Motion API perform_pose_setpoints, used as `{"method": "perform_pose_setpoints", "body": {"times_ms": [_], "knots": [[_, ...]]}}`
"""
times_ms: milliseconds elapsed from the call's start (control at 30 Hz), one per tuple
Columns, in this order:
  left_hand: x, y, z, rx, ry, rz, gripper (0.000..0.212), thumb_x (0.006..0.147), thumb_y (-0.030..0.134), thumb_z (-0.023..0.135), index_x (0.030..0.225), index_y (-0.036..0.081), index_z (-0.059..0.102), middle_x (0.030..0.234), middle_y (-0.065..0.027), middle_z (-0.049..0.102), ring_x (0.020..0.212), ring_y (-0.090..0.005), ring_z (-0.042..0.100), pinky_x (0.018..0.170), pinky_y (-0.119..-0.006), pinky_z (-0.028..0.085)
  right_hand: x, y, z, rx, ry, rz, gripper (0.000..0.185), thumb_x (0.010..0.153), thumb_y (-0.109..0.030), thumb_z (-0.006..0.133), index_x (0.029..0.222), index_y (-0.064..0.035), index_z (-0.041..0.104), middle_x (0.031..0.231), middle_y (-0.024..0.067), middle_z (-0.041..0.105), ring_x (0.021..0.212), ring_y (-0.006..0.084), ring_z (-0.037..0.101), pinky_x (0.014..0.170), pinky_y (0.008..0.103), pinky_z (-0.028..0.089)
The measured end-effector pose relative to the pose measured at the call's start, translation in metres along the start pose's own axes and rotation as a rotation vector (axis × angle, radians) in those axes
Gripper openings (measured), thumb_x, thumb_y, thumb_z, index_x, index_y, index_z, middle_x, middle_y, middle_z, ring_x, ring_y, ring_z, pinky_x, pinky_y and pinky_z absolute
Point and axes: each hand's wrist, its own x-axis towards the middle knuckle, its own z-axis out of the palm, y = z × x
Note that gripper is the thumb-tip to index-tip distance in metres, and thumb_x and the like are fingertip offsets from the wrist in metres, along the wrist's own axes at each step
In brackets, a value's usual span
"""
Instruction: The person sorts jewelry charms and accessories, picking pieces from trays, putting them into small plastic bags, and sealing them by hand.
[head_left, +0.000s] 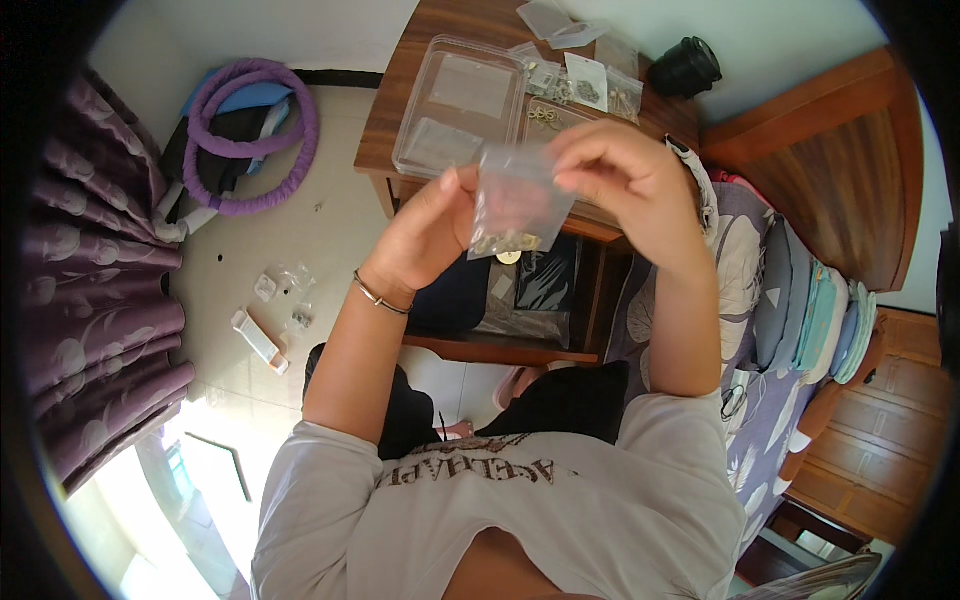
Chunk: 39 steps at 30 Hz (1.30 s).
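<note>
Between my hands hangs a small clear zip bag (517, 196) with gold-coloured metal pieces gathered at its bottom. My left hand (431, 229) grips its left edge, thumb uppermost. At the upper right corner, the fingertips of my right hand (619, 176) pinch the bag's top; motion blurs that spot. Behind the bag, a shallow clear plastic box (459, 97) lies on the wooden desk (379, 124). A second clear tray with gold rings (544, 115) is partly hidden by my right hand. Beyond it lie several small bags of metal parts (551, 82).
Below the desktop, an open drawer (517, 349) holds dark packets and a round gold-coloured piece (508, 257). A black lidded container (684, 67) stands at the desk's back right. A bed (739, 300) is on the right. Purple hoops (300, 165) and a white carton (259, 341) lie left.
</note>
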Motion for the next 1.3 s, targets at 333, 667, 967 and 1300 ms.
{"method": "perform_pose_setpoints", "body": {"times_ms": [333, 667, 967, 1300], "knots": [[0.005, -0.026, -0.002, -0.024, -0.205, -0.146, 0.075, 0.085, 0.066, 0.033, 0.115, 0.0, 0.05, 0.102, -0.0114, 0.059, 0.096, -0.0215, 0.055, 0.085, -0.034, 0.042, -0.026, 0.022, 0.014, 0.255, -0.134, 0.144, 0.005, 0.085, 0.002, 0.054, 0.08, 0.0016, 0.055, 0.11, 0.0119, 0.05, 0.063, 0.0142, 0.062, 0.058, 0.0248, 0.05], [0.009, -0.03, -0.007, 0.038, -0.258, -0.15, 0.081, 0.074, 0.066, 0.055, 0.115, -0.004, 0.049, 0.105, -0.0139, 0.057, 0.101, -0.0215, 0.055, 0.091, -0.033, 0.041, -0.031, 0.043, 0.007, 0.192, -0.221, 0.096, 0.004, 0.08, -0.005, 0.062, 0.08, -0.0056, 0.059, 0.124, 0.0126, 0.047, 0.106, 0.0253, 0.049, 0.089, 0.0367, 0.042], [0.006, -0.024, -0.012, 0.005, -0.167, -0.197, 0.079, 0.068, 0.054, 0.069, 0.117, -0.004, 0.047, 0.11, -0.0136, 0.055, 0.1, -0.0226, 0.055, 0.089, -0.035, 0.042, -0.021, 0.05, 0.01, 0.186, -0.228, -0.135, 0.004, 0.081, -0.007, 0.063, 0.081, -0.0052, 0.059, 0.119, 0.0146, 0.051, 0.102, 0.0241, 0.053, 0.083, 0.0348, 0.045], [0.002, -0.016, -0.003, 0.036, -0.356, -0.231, 0.086, 0.051, 0.042, 0.085, 0.116, -0.001, 0.049, 0.105, -0.0103, 0.056, 0.095, -0.02, 0.055, 0.084, -0.032, 0.041, 0.023, 0.164, -0.004, -0.665, 0.23, 0.189, 0.03, 0.073, -0.022, 0.069, 0.099, -0.0066, 0.063, 0.095, 0.0118, 0.061, 0.086, 0.0273, 0.059, 0.073, 0.0341, 0.047]]}}
